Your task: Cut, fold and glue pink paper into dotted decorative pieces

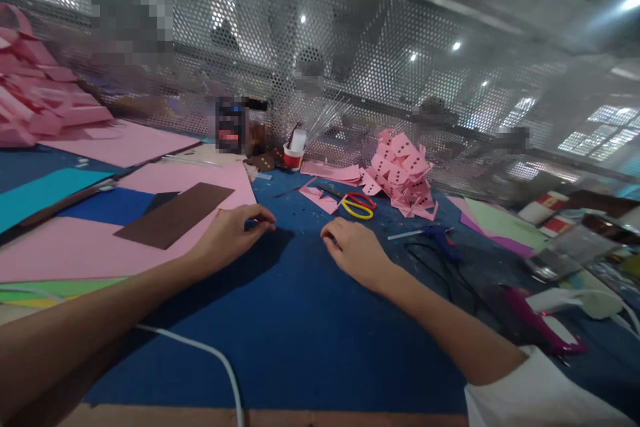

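I see a perforated metal screen [350, 67] across the whole back of the bench, from ten o'clock to two o'clock; below it a blue mat [300, 333] covers the middle of the bench down to six o'clock; a large pink sheet [75, 247] lies at nine o'clock, overlapping the mat's left edge, with a dark brown card [175, 213] flat on top of it; at one o'clock, against the screen, sits a heap of pink cut pieces [400, 173] with dark dots; the left hand [233, 235] rests palm down at the pink sheet's right corner, thumb and forefinger pinched together, and I cannot tell whether anything is between them; the right hand [353, 252] lies just to its three o'clock on the bare mat, fingers loosely curled, tips touching the mat, and what it may grip I cannot tell; the two hands are near but apart; red and yellow scissors [359, 205] lie at twelve o'clock from the right hand; a small red cup [293, 157] stands farther back by the screen.
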A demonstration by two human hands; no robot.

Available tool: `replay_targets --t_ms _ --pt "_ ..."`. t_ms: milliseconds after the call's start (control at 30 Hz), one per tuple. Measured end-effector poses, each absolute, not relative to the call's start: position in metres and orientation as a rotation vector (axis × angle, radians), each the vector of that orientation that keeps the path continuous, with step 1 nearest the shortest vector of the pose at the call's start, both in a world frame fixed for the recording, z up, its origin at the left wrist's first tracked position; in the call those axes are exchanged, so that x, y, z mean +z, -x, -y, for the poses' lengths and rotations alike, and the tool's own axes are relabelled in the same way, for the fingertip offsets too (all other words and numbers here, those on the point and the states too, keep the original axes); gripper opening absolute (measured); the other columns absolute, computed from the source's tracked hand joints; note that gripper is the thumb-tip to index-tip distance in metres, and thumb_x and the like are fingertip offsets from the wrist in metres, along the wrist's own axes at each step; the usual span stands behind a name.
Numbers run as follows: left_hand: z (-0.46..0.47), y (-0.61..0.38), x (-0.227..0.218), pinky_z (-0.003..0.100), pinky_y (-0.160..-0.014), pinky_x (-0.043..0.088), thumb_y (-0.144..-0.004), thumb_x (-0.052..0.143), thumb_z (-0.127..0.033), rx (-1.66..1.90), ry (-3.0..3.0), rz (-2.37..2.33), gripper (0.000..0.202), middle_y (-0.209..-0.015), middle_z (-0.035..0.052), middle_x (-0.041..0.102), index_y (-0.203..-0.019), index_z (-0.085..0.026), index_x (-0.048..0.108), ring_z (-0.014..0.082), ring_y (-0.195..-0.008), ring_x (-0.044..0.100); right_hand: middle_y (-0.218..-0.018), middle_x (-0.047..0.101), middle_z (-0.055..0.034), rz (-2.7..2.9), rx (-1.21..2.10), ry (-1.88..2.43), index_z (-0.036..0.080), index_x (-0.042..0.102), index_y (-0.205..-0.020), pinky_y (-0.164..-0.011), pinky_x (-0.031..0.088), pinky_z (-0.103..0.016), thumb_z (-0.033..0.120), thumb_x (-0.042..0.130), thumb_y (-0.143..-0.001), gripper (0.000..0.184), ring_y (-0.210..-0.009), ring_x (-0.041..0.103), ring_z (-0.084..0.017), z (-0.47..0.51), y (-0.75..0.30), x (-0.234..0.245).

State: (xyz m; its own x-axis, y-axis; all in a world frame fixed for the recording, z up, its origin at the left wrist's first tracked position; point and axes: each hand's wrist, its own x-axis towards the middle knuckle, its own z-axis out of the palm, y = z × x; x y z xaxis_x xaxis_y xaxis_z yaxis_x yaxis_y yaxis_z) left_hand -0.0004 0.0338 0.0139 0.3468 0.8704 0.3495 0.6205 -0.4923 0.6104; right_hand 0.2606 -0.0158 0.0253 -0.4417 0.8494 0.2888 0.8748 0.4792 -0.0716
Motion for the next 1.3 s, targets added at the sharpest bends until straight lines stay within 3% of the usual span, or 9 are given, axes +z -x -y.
replay_targets --t_ms 200,400,600,767,933,1133,1300 --pt "-0.035 0.001 0.011 0.031 -0.080 0.048 -0.086 0.051 -0.038 0.916 -2.239 -1.325 0.023 -0.091 0.0007 0.075 -0.096 -0.025 0.068 0.0226 -0.089 0.068 -0.101 0.064 -0.0065 2.371 -0.174 1.475 0.020 0.062 -0.100 -0.082 0.043 -0.030 0.021 0.048 -0.095 0.015 -0.091 0.060 -0.019 0.008 -0.264 0.010" --pt "-0.037 0.001 0.009 0.031 -0.084 0.048 -0.086 0.052 -0.037 0.902 -2.255 -1.316 0.022 -0.092 0.0005 0.075 -0.095 -0.025 0.068 0.0227 -0.092 0.067 -0.112 0.061 -0.0085 2.180 -0.246 1.616 0.025 0.059 -0.122 -0.092 0.042 -0.035 0.025 0.051 -0.094 0.029 -0.105 0.056 -0.023 -0.005 -0.280 0.009" --pt "-0.036 0.001 0.008 0.032 -0.083 0.049 -0.085 0.049 -0.036 0.899 -2.276 -1.290 0.024 -0.091 0.0012 0.075 -0.095 -0.025 0.068 0.0224 -0.092 0.067 -0.120 0.059 -0.0092 2.223 -0.064 1.650 0.027 0.055 -0.134 -0.099 0.040 -0.036 0.027 0.052 -0.093 0.041 -0.115 0.053 -0.022 -0.033 -0.290 0.006" --pt "-0.036 0.001 0.008 0.031 -0.083 0.049 -0.085 0.049 -0.034 0.929 -2.293 -1.261 0.022 -0.091 -0.0003 0.075 -0.093 -0.027 0.068 0.0213 -0.091 0.068 -0.120 0.062 -0.0121 2.188 -0.031 1.628 0.019 0.063 -0.125 -0.100 0.040 -0.034 0.022 0.052 -0.092 0.035 -0.115 0.056 -0.022 -0.049 -0.285 0.008" --pt "-0.036 0.000 0.007 0.033 -0.086 0.049 -0.085 0.050 -0.034 0.984 -2.236 -1.230 0.020 -0.092 0.0015 0.074 -0.093 -0.025 0.067 0.0216 -0.092 0.068 -0.112 0.066 -0.0107 2.086 0.042 1.572 0.015 0.065 -0.117 -0.090 0.047 -0.029 0.018 0.048 -0.091 0.030 -0.098 0.063 -0.017 -0.048 -0.276 0.021" --pt "-0.034 -0.002 0.009 0.037 -0.090 0.051 -0.082 0.058 -0.035 1.161 -2.017 -1.128 0.045 -0.113 0.0074 0.068 -0.124 -0.020 0.053 0.0213 -0.101 0.065 -0.112 0.069 -0.0059 2.001 0.266 1.395 0.019 0.065 -0.111 -0.085 0.048 -0.026 0.023 0.048 -0.093 0.025 -0.095 0.064 -0.013 -0.015 -0.264 0.047" --pt "-0.031 -0.003 0.013 0.035 -0.080 0.054 -0.080 0.061 -0.037 1.195 -1.946 -1.146 0.053 -0.129 0.0100 0.058 -0.130 -0.022 0.048 0.0177 -0.087 0.065 -0.109 0.069 -0.0044 1.898 0.439 1.297 0.020 0.067 -0.108 -0.085 0.047 -0.028 0.023 0.054 -0.089 0.023 -0.092 0.064 -0.014 0.004 -0.263 0.051"
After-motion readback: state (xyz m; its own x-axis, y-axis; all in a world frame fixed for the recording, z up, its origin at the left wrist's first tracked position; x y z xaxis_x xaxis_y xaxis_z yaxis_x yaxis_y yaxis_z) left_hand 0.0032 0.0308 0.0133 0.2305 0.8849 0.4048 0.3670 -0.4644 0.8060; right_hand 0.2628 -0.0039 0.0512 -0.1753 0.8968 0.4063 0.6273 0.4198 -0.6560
